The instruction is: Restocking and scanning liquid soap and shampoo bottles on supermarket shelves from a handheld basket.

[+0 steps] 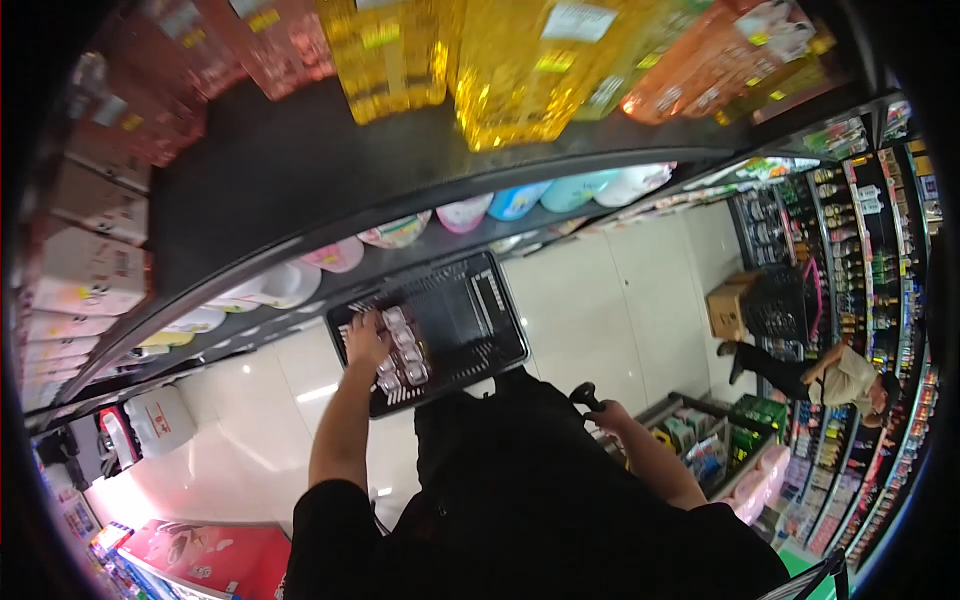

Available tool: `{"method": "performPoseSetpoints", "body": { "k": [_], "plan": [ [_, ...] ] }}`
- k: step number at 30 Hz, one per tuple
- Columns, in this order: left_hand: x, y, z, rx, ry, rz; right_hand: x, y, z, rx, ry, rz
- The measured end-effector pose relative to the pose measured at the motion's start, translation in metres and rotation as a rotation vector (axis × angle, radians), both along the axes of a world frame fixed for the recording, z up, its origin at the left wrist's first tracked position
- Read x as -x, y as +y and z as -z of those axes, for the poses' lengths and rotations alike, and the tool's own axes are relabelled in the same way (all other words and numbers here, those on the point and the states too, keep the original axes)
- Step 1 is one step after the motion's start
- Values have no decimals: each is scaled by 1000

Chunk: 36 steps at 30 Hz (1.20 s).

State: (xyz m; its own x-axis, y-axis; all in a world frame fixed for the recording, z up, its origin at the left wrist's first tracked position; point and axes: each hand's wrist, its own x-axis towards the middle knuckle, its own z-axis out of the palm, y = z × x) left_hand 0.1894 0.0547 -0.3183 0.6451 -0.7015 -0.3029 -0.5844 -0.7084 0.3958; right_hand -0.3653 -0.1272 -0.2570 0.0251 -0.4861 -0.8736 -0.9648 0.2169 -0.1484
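A black plastic shopping basket (510,330) is in front of me above the pale tiled floor. Inside it, towards the left end, lies a clear-wrapped pack of small containers (405,346). My left hand (365,339) reaches into the basket and rests against the left side of this pack. Its fingertips are partly hidden, so whether they grip the pack is unclear. Out to the right, away from the basket, my right hand (613,418) holds a black handheld device (585,394) shaped like a barcode scanner.
A dark shelf (300,157) with gold packages (517,75) juts over the basket; bottles (517,199) line the level below. White jugs (159,420) stand at left. A display bin (697,442) is right of me. Farther right, a person (832,379) is beside stocked shelves and a cardboard box (729,306).
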Motion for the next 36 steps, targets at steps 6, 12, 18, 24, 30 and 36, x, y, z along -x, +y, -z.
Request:
{"method": "performPoseSetpoints", "body": {
  "k": [6, 12, 18, 24, 30, 36],
  "plan": [
    [52, 31, -74, 202, 181, -78, -36, -31, 27, -57, -98, -2],
    [51, 1, -202, 592, 149, 35, -69, -57, 46, -30, -111, -147],
    [37, -42, -351, 961, -218, 244, -77, -67, 52, -32, -43, -185],
    [16, -76, -442, 1172, -454, 342, -67, -62, 56, -100, -39, -142],
    [-15, -139, -472, 1323, -44, 25, -47, -57, 64, -67, -43, -140],
    [-31, -179, -456, 1318, 243, 43, -32, -59, 70, -87, -26, -74]
  ]
}}
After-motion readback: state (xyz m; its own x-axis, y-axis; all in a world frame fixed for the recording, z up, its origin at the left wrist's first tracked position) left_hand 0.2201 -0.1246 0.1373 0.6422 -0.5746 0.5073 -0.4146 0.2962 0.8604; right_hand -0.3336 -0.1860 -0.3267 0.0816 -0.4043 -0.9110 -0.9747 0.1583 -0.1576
